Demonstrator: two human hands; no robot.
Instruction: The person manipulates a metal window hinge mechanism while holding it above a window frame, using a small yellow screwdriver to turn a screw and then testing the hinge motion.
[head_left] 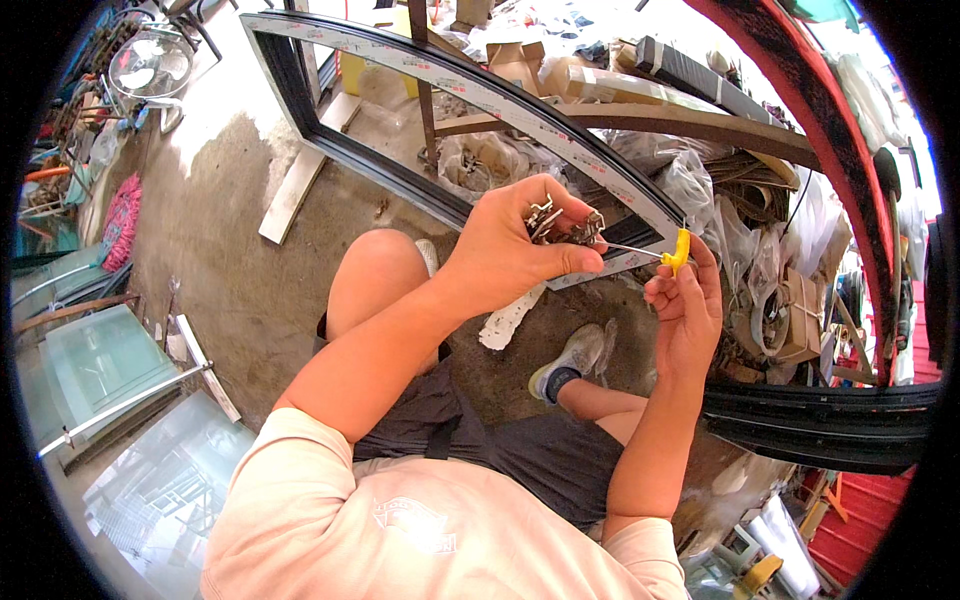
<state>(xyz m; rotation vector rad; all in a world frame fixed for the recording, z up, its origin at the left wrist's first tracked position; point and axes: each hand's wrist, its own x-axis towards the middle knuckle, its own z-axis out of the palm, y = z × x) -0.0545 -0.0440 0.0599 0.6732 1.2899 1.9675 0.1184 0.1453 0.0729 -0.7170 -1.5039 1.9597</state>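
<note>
Beige shirt [330, 510] below hands [505, 240] [692, 305]: metal fittings [583, 234] in left, yellow-handled tool [679, 252] in right, shaft [632, 249] leftward, near-crosswise.

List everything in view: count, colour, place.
metal hardware: count unclear, silvery and dark, in left hand
yellow-handled tool: 1, yellow with silvery shaft, in right hand, shaft toward hardware
window frame: 1, black with pale film, beyond hands
white strips: at least 2, white, floor
glass panes: several, pale green, lower left
shaggy mop head: 1, pink, left
fan: 1, silvery, upper left
cardboard boxes: several, brown, right and top
shoes: 2, greyish, floor
left hand: 1, bare, centre
right hand: 1, bare, right of centre
</note>
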